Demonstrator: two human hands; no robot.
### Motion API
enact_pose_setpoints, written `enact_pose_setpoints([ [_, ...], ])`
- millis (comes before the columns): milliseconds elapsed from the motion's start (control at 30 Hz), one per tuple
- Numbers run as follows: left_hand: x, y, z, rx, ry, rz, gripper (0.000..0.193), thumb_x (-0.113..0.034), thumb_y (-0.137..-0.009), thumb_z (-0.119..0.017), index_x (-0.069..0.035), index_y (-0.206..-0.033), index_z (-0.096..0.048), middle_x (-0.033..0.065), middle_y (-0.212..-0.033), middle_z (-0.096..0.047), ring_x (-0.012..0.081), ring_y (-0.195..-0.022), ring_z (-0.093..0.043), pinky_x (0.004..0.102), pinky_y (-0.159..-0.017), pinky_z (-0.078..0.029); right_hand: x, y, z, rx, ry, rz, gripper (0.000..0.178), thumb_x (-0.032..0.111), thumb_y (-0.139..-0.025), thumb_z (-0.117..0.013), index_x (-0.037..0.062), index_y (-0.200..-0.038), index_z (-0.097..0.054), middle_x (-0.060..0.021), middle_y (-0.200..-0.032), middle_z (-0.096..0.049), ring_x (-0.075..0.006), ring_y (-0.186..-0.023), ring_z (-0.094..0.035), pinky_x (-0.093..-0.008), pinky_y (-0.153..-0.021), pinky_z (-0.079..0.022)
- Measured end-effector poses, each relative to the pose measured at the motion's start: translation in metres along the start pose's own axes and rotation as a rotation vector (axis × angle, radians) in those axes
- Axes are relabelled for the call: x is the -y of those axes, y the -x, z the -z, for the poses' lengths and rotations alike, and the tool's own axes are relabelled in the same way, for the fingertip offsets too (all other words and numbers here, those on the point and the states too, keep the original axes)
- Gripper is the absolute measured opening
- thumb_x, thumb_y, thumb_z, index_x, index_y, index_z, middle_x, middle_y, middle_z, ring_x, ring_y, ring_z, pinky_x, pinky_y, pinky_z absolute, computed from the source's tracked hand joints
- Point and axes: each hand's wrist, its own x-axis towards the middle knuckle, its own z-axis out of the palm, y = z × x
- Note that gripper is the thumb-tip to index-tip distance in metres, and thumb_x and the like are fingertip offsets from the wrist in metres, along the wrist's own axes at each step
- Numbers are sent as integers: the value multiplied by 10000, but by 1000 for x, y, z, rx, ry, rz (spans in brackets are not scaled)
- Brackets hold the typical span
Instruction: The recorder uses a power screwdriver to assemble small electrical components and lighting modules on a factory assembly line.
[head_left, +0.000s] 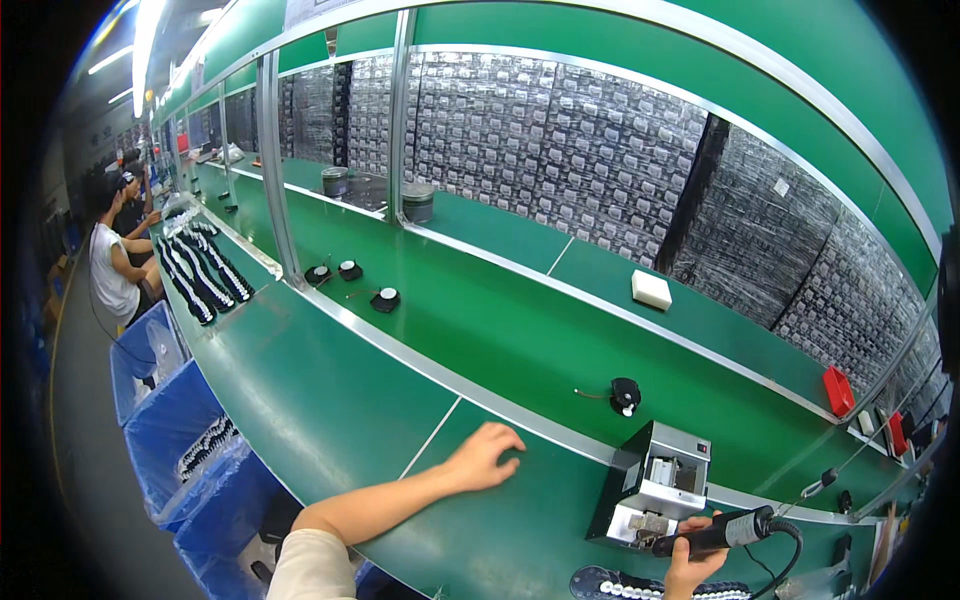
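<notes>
My left hand [485, 458] rests on the green bench [330, 370], fingers loosely bent and apart, with nothing in it. A black electric screwdriver [725, 533], its cable curving down at the right, is gripped in my right hand [695, 565]. Its tip end points left, close to the front of a silver and black box-shaped machine [660, 475], which looks like a screw feeder. Whether the tip touches the machine I cannot tell. Below it, at the lower edge, lies a row of black parts with white round pieces [630, 587], partly behind my right hand.
Beyond a metal rail runs a green conveyor belt [480, 345] carrying several black parts with white discs [385, 298]. A white block [651, 289] and a red bin [838, 391] stand on the far shelf. Blue lined bins [180, 430] line the left; people sit farther along.
</notes>
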Motion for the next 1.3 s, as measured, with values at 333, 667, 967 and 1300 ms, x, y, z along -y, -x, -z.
enact_pose_setpoints([
  [333, 226, -56, 149, -694, -671, 472, 403, -164, -690, -847, -64, -914, -527, 179, -1031, -512, 383, -982, -504, 460, -865, -437, 10, 6, 9, 68, -83, -89, 662, 105, -807, -801, -74, -1334, -442, -166, -1107, -650, -235, -968, -653, -367, -877, -543],
  [667, 224, -79, 166, -575, -445, 363, 272, -177, -799, -783, -12, -810, -567, 158, -871, -595, 315, -799, -591, 413, -742, -488, 25, 5, -7, 4, -41, -99, 961, 516, -719, -847, 9, -1369, -354, -110, -996, -621, -195, -854, -631, -340, -822, -531],
  [967, -46, -18, 52, 227, -44, 187, 199, -122, -994, -520, 15, -858, -569, 163, -835, -581, 265, -701, -593, 383, -595, -476, 46, -31, -31, 164, -219, -80, 829, 287, -748, -826, 5, -1377, -366, -111, -994, -658, -204, -914, -657, -321, -793, -526],
  [1300, -106, 8, -14, 427, 40, -127, 142, -79, -774, -704, -37, -873, -611, 135, -1058, -582, 365, -1082, -549, 458, -909, -439, 59, -38, -19, 112, -432, -195, 680, -30, -720, -799, -23, -1321, -481, -86, -1038, -659, -101, -813, -659, -234, -645, -531],
])
